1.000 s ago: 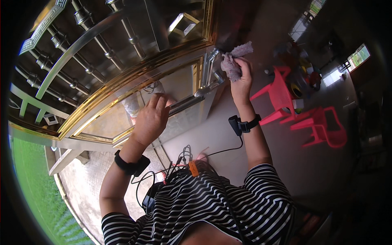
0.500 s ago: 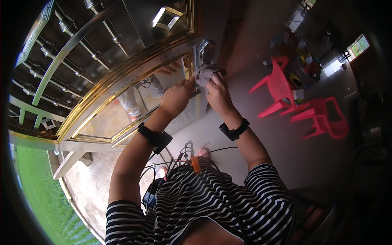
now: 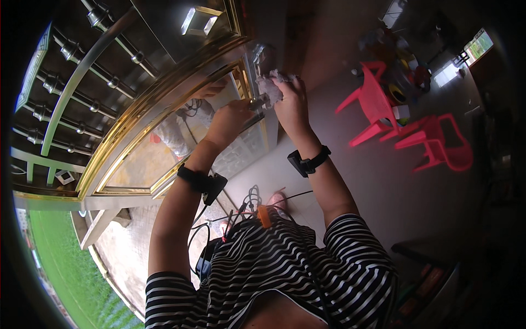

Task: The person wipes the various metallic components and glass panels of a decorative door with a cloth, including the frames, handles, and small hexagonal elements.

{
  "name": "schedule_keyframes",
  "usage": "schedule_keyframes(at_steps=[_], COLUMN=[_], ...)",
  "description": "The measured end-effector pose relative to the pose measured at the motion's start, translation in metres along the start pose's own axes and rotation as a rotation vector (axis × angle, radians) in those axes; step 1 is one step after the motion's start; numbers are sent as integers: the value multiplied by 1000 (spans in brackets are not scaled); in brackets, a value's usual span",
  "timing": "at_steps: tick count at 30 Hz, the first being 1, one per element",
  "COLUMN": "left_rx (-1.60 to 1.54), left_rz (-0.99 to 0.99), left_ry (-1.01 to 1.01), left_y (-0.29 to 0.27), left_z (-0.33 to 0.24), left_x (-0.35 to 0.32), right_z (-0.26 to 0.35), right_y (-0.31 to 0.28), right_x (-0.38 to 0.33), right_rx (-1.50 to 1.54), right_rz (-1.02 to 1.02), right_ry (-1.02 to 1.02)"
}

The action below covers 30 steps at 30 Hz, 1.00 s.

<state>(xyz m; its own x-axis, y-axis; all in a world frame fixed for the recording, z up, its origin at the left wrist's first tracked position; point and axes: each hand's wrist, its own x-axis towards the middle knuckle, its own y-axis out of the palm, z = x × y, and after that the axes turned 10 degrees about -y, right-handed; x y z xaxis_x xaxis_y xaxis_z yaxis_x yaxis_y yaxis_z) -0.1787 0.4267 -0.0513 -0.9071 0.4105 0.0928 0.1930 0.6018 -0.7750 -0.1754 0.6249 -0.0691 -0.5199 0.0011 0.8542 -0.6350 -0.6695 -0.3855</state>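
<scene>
My right hand (image 3: 292, 107) is closed on a crumpled grey cloth (image 3: 268, 89), which it presses around the metal fittings at the edge of a shiny, gold-trimmed door (image 3: 129, 143). Beside it, my left hand (image 3: 229, 122) is closed on a short metal door handle (image 3: 257, 103) that shows between its fingers and the cloth. Above the cloth, a silvery lock plate (image 3: 263, 54) is partly in shadow. Reflections of a hand and clothing show in the door's mirror-like panel.
Two pink plastic chairs (image 3: 373, 107) stand on the smooth floor (image 3: 345, 164) to the right, near a dim heap of objects. Metal bars (image 3: 82, 57) cross the door's upper panel. Black cables (image 3: 249, 200) hang at my waist. Green ground (image 3: 68, 263) lies outside at the lower left.
My right hand and the cloth have shifted slightly upward, and the cloth is turned differently. My left hand has moved a little left, so more of the metal handle shows.
</scene>
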Motion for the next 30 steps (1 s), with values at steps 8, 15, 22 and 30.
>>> schedule_keyframes(at_steps=[8,15,22,30], left_rx=[47,76,204,266], left_rz=[-61,-106,-23,-47], left_ry=[-127,-103,-29,-115], left_y=[0,-1,-10,-5], left_z=[1,-14,-22,-18], left_x=[0,-3,-3,-4], right_z=[-24,-43,1,21], right_y=[9,33,41,4], right_x=[29,-35,-62,-33], right_rx=[71,1053,1688,1344], right_rz=[336,-289,-338,-261], right_ry=[585,1049,1124,1009])
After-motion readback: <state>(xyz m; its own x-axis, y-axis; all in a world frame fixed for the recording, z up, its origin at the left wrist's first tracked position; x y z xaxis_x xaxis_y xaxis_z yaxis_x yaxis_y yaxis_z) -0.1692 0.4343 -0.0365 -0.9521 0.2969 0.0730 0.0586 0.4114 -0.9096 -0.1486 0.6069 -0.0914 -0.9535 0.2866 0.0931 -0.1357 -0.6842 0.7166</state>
